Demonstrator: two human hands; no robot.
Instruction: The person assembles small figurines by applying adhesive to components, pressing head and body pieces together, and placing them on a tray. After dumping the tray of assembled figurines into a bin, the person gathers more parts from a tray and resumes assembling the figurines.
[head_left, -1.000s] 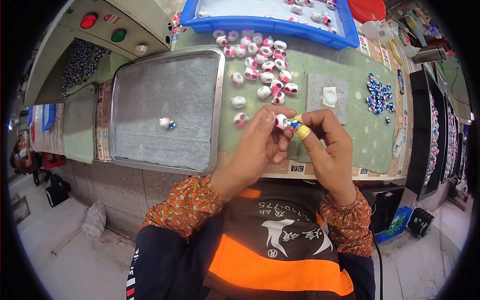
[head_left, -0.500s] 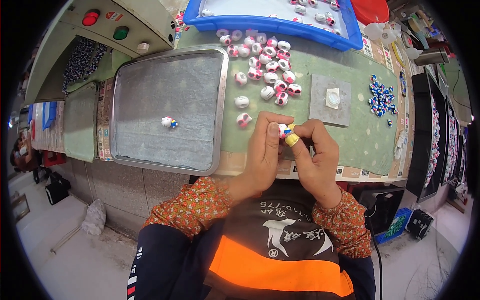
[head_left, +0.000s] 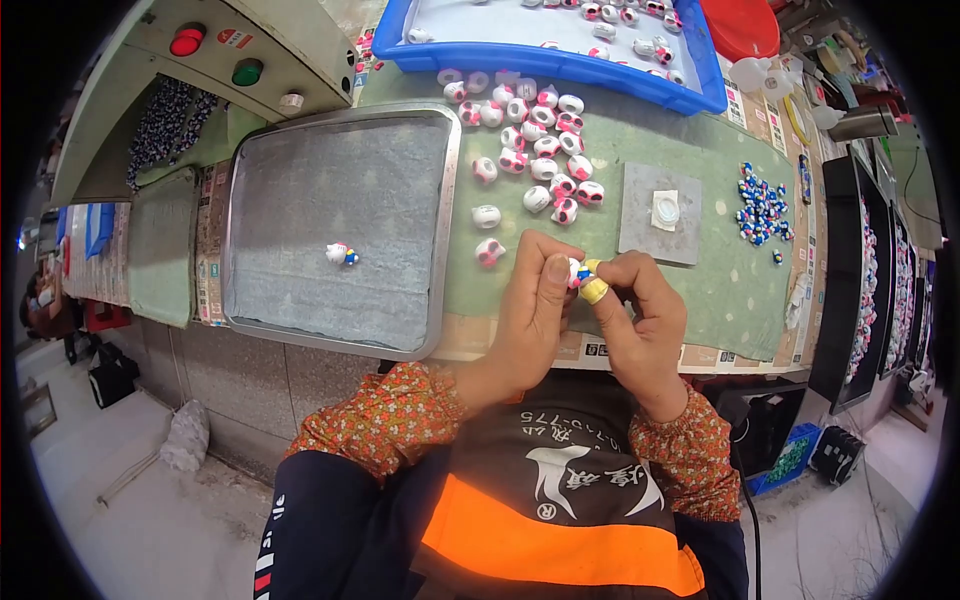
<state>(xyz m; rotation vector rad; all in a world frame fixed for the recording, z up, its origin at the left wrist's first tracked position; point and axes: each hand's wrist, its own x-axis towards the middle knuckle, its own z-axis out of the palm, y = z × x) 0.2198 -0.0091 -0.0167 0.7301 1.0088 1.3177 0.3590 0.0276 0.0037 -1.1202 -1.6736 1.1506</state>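
Note:
Between my two hands, a small toy figurine (head_left: 574, 270) with a white head and a blue body is pinched near the table's front edge. My left hand (head_left: 532, 318) is closed on the white head with thumb and fingers. Yellow finger covers sit on the thumb and forefinger of my right hand (head_left: 645, 322), which are closed at the blue body. Just beyond lie several loose white toy heads (head_left: 545, 147) with pink parts. One complete figurine (head_left: 341, 254) lies on its side in the cloth-lined metal tray (head_left: 440, 230) to the left.
At the back stands a blue bin (head_left: 560, 70) with more heads. A grey square block (head_left: 645, 238) bearing a small white pad (head_left: 665, 210) is at right, with a pile of little blue bodies (head_left: 763, 208) beyond. A machine (head_left: 250, 40) with red and green buttons stands far left.
The whole view has shifted slightly, so the table sits a little lower. Both hands keep their pinch on the figurine, with only slight finger movement.

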